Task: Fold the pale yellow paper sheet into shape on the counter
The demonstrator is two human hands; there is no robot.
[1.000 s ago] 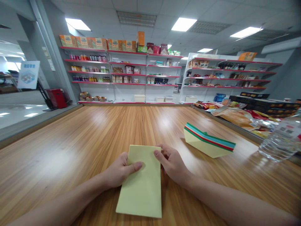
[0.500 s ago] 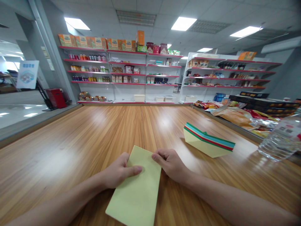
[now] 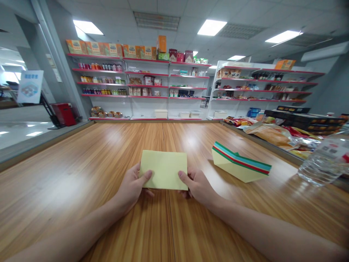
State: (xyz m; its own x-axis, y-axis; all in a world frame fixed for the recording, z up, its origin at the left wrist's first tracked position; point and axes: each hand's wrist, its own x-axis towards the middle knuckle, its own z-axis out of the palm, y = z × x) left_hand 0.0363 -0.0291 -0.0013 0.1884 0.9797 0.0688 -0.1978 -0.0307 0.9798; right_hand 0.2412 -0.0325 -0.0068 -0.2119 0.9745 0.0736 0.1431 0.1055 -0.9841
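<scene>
A pale yellow sheet of paper [image 3: 164, 165], a wide rectangle in this view, is held up just above the wooden table [image 3: 109, 145]. My left hand [image 3: 135, 183] grips its left side, thumb on the front and fingers behind. At the right side my right hand [image 3: 196, 183] pinches it the same way, with the fingers mostly hidden by the paper. To the right stands a folded paper boat [image 3: 241, 163], pale yellow below with green, red and blue stripes along its upper edge. Neither hand touches the boat.
A clear plastic bottle [image 3: 324, 160] stands at the table's right side. Beyond the right edge lie snack bags [image 3: 272, 134] and dark boxes [image 3: 308, 120]. Stocked shelves [image 3: 147, 85] line the far side.
The paper has gone from a long piece slanting towards me to a short, wide rectangle facing me. My left hand has shifted to its left edge; the right hand still holds the right side.
</scene>
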